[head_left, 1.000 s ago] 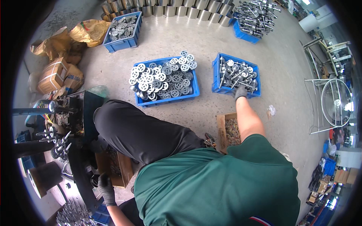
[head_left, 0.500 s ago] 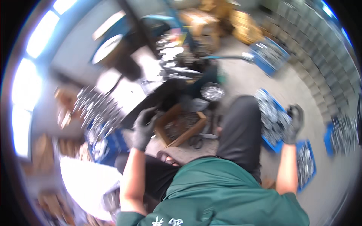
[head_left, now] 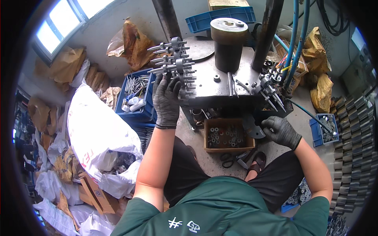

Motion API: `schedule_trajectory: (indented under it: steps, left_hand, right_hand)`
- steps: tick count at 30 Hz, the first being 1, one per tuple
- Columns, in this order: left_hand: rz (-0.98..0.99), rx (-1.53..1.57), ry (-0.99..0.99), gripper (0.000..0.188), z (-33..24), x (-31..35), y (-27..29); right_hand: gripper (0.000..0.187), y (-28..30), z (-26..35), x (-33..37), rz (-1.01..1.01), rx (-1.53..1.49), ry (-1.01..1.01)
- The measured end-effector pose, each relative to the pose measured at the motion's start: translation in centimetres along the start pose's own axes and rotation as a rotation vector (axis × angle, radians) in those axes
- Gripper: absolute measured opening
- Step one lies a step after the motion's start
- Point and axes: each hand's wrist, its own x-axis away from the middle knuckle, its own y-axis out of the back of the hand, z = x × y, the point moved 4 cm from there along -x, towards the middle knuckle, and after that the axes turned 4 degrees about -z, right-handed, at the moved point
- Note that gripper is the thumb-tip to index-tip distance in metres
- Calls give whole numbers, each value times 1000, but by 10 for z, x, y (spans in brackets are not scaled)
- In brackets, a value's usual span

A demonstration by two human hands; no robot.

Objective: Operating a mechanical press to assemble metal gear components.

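The fingers (head_left: 158, 83) of the gloved left hand (head_left: 165, 102) bend upward at the lower part of a stack of metal parts (head_left: 179, 65); from where I sit I cannot tell whether they grip one or only lie in front. The stack, collars on rods, is at the near left corner of the steel table (head_left: 204, 84). The hand hides some lower rods, so I cannot count them. The gloved right hand (head_left: 281, 131) is loosely curled beside a dark fan-shaped plate (head_left: 254, 128); its palm is turned from me, and I cannot tell whether anything is inside.

A second ago I had the right hand at a blue tub of rods and the left hanging low; half a second ago all was smeared. Now my view is sharp and the left hand is up at the stack.

The rods' long axes run roughly sideways, the long ends pointing left past the table edge, slightly down.

Farther out, a thick cylinder (head_left: 228, 51) stands on the table, with a second cluster (head_left: 269, 90) at the right corner. Below is a brown box (head_left: 229, 150) of small rings; a white sack (head_left: 98, 126) lies left. Wheels (head_left: 301, 192) at lower right are partly covered by the leg and arm.
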Motion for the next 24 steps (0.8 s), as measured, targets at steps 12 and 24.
schedule_trajectory:
  steps: [12, 24]
  left_hand:
    - [235, 402, 279, 21, 6, -41, -12]
    - [595, -667, -116, 19, 29, 68, -83]
  right_hand:
    - [35, -82, -29, -3, 543, 59, -165]
    - [32, -60, -7, -58, 11, -16, 12]
